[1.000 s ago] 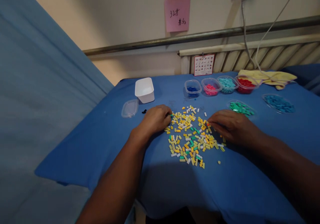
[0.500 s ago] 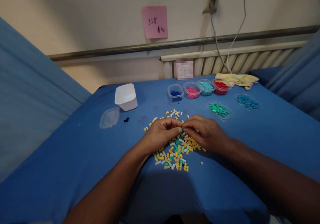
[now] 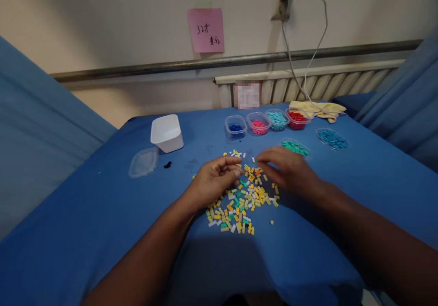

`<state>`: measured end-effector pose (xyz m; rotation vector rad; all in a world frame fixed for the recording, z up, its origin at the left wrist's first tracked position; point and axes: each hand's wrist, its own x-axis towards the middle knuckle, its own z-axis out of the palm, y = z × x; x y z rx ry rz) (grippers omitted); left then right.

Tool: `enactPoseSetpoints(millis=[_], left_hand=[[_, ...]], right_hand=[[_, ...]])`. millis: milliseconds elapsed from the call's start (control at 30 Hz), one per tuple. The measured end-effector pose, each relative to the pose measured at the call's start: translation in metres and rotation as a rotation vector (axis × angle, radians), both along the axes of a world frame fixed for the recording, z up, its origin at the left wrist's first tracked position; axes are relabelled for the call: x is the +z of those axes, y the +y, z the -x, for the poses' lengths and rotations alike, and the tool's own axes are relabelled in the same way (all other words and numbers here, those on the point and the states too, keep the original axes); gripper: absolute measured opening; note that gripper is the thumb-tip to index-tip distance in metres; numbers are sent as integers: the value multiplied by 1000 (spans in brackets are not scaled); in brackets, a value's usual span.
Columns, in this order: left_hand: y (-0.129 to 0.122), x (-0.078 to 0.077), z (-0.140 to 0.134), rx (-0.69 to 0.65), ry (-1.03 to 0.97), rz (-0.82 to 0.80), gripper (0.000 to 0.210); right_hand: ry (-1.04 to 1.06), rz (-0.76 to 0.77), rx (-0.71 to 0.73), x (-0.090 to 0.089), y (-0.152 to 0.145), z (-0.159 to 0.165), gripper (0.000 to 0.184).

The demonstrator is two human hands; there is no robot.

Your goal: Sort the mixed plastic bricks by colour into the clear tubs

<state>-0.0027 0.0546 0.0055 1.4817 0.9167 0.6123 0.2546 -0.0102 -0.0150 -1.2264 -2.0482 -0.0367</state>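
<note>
Many sm. bricks (image 3: 251, 199), mostly yellow & pale yellow w/ some white & green, are spread in a loose heap on the blue-covered tbl (image 3: 102, 215), partly hidden by the hands. Bumpy edges are seen on a few. The L hand (image 3: 214, 180) is held loosely cupped over the heap's L side, thumb & forefinger parted; the R hand (image 3: 290, 169) is held near its R edge, fingers bunched, a bit blurred. Whether a brick is gripped by either can't be told.

Dk blue, pink, aqua & red pcs are contained in four clear tubs (image 3: 236, 135) at the back. A white tub (image 3: 174, 144) & clear lid (image 3: 143, 162) are set at L. A pink note (image 3: 205, 30) is stuck on the wall above a metal rail (image 3: 137, 71).
</note>
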Motion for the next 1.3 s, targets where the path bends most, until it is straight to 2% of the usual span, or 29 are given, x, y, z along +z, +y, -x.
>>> enactPoseSetpoints(millis=[100, 167, 267, 400, 500, 600, 667, 733, 833, 933, 1133, 1300], left_hand=[[15, 9, 23, 101, 153, -205, 34], [25, 14, 41, 89, 265, -308, 29], [33, 19, 61, -15, 424, -385, 27], [29, 26, 74, -210, 541, -352, 23], [24, 29, 77, -339, 571, -295, 21], [20, 28, 77, -393, 661, -296, 21], [17, 28, 74, -396, 741, -331, 21], [14, 30, 71, -395, 781, -361, 19], [9, 32, 68, -392, 796, -391, 19], [4, 34, 65, -397, 853, -437, 22], [-6, 39, 58, -374, 959, -511, 21], [-13, 41, 56, -370, 891, -541, 20]], right_hand=[[-118, 23, -328, -2, 8, -49, 25], [-212, 92, -513, -7, 12, -79, 28], [-278, 189, -603, -17, 13, -105, 27], [-329, 238, -622, -25, 12, -113, 27], [-320, 176, -595, -24, 11, -109, 29], [-230, 72, -525, -19, 9, -90, 31], [-135, 40, -396, -15, 7, -68, 31], [-61, 51, -193, -12, 4, -39, 28], [-85, 99, 66, -9, 3, 5, 24], [-172, 162, 212, -10, 5, 35, 23], [-266, 255, 255, -16, 12, 51, 25], [-291, 273, 232, -16, 15, 46, 24]])
